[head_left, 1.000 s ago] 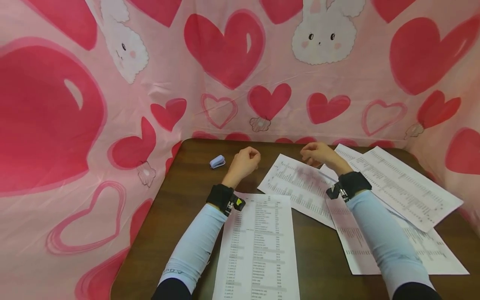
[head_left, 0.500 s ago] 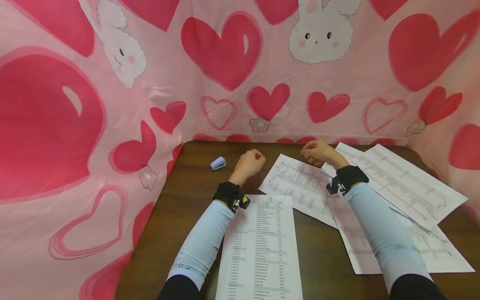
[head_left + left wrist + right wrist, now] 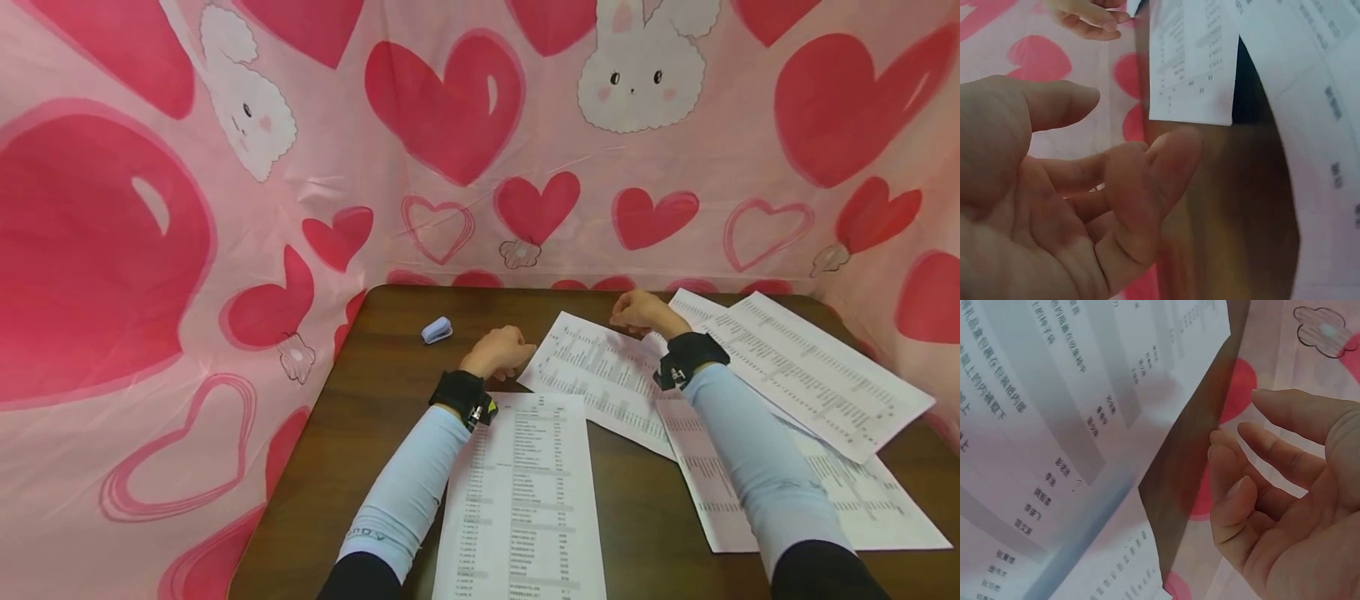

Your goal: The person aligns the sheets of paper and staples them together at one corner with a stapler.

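In the head view my left hand (image 3: pixel 498 352) hovers just behind the top edge of a printed sheet (image 3: pixel 525 500), its fingers loosely curled round nothing. A gap between thumb and fingers shows in the left wrist view, where the same left hand (image 3: pixel 1085 187) fills the left side. Over the far corner of a second, slanted sheet (image 3: pixel 585 371) hangs my right hand (image 3: pixel 641 312), relaxed and holding nothing. Up close in the right wrist view, the bent fingers of the right hand (image 3: pixel 1285 500) stand beside the papers. A small lavender stapler (image 3: pixel 437 331) lies left of my left hand.
Several printed sheets (image 3: pixel 825 375) overlap in a loose spread on the right of the dark wooden table (image 3: pixel 337 467). Another sheet (image 3: pixel 712 483) lies partly under my right forearm. A pink cloth (image 3: pixel 450 225) with hearts and rabbits hangs along the table's back and sides.
My left hand has shifted right and nearer to me, down toward the front sheet's top edge. The right hand has moved only slightly rightward. Papers and stapler lie as before.
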A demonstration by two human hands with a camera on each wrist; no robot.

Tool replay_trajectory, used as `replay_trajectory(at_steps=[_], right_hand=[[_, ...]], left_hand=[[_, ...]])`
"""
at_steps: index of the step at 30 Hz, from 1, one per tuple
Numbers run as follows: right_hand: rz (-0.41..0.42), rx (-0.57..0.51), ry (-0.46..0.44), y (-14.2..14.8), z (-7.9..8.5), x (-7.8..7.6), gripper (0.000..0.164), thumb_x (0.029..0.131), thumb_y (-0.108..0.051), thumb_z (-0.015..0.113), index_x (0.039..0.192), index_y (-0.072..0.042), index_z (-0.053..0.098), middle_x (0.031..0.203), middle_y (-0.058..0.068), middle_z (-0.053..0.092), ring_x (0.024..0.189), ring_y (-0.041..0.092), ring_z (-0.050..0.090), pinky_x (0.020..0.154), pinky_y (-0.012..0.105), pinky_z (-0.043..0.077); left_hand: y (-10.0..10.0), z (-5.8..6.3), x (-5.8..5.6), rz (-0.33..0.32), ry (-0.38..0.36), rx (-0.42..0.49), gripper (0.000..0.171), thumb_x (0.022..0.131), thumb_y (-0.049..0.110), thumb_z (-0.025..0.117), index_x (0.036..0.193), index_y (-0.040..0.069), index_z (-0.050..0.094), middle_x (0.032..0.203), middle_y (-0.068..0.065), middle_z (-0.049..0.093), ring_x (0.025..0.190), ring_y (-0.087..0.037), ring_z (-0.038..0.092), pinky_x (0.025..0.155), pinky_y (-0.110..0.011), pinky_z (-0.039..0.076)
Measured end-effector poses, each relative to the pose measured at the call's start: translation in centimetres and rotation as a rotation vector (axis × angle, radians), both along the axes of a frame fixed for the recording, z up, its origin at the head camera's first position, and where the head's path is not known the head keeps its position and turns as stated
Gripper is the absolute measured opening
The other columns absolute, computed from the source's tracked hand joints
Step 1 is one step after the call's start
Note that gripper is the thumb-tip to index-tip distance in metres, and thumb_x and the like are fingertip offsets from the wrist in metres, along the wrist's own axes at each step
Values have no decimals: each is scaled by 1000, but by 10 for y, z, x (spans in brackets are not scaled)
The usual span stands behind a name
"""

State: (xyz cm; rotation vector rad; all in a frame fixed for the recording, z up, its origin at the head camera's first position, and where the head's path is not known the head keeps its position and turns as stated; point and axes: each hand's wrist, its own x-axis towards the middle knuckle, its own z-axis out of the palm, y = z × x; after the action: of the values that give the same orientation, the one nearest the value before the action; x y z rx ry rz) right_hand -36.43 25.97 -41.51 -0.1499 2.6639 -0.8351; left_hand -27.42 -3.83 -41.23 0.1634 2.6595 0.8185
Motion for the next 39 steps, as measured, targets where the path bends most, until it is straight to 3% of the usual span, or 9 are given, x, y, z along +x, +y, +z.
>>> replay_trajectory(at_steps=[4, 7, 13, 18, 26, 32, 39], right_hand=[[4, -1, -1, -1, -3, -2, 29, 91, -21, 66, 109, 2, 62, 87, 11, 64, 70, 20, 59, 62, 32, 54], [2, -3, -4, -2, -4, -1, 29, 91, -21, 66, 108, 2, 61, 84, 10, 63, 69, 20, 58, 61, 32, 54], [11, 8, -14, -2, -5, 1, 26, 91, -21, 67, 105, 1, 62, 81, 8, 60, 68, 20, 56, 60, 31, 52], [47, 48, -9, -3, -7, 0, 26, 89, -23, 68, 102, -1, 63, 80, 7, 59, 69, 20, 55, 58, 29, 50], [37, 102, 37, 1, -13, -1, 27, 86, -25, 73, 97, -3, 63, 80, 6, 59, 69, 19, 56, 56, 27, 48], [22, 98, -5, 1, -14, 2, 29, 86, -23, 71, 103, -1, 63, 95, 13, 61, 86, 27, 55, 69, 34, 50], [36, 153, 12, 2, -18, 0, 32, 86, -22, 72, 107, 0, 63, 98, 15, 62, 86, 27, 57, 71, 35, 51]], left_hand=[[-3, -6, 0, 35, -55, 50, 32, 96, 38, 58, 108, 9, 64, 84, -8, 67, 65, -19, 65, 57, -31, 55], [-4, -10, -1, 42, -71, 52, 29, 95, 36, 58, 97, 8, 66, 77, -7, 65, 59, -19, 63, 53, -30, 54], [-3, -13, -2, 20, -63, -5, 36, 94, 34, 56, 71, 8, 64, 61, -4, 58, 53, -18, 57, 49, -29, 48], [-2, -14, -1, -10, -59, -67, 42, 95, 35, 55, 64, 7, 62, 60, -6, 58, 54, -20, 58, 47, -30, 42], [3, -20, 0, 5, -35, -105, 37, 94, 40, 58, 75, 8, 64, 73, -6, 62, 66, -22, 62, 56, -34, 43], [5, -23, 2, 47, -38, -107, 30, 94, 38, 58, 96, 9, 63, 80, -6, 61, 68, -22, 60, 58, -34, 43], [4, -24, 2, 60, -54, -180, 30, 94, 40, 58, 92, 10, 64, 76, -6, 57, 61, -20, 57, 53, -32, 40]])
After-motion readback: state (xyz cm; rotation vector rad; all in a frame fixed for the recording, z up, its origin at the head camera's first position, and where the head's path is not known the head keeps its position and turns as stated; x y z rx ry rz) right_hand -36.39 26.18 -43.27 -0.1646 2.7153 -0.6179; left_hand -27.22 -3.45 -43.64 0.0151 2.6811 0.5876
